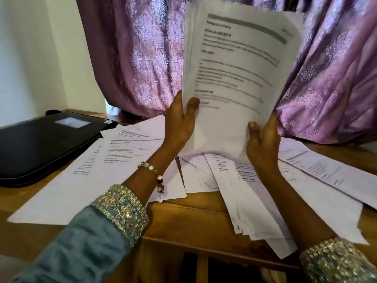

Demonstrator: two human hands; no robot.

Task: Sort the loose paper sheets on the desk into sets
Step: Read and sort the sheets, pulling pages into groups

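I hold a stack of printed white sheets (pixel 234 78) upright above the desk, its text facing me. My left hand (pixel 179 123) grips the stack's lower left edge, thumb on the front page. At the lower right corner my right hand (pixel 263 141) holds it with the thumb in front and fingers behind. Loose printed sheets (pixel 114 160) lie spread on the wooden desk (pixel 193 217) at the left. More loose sheets (pixel 255 201) fan out under my right arm and overhang the front edge. Further sheets (pixel 326 170) lie at the right.
A closed black laptop (pixel 40 146) lies on the desk at the far left, partly under the papers' edge. A purple patterned curtain (pixel 138 58) hangs close behind the desk. A pale wall (pixel 30 58) stands at the left.
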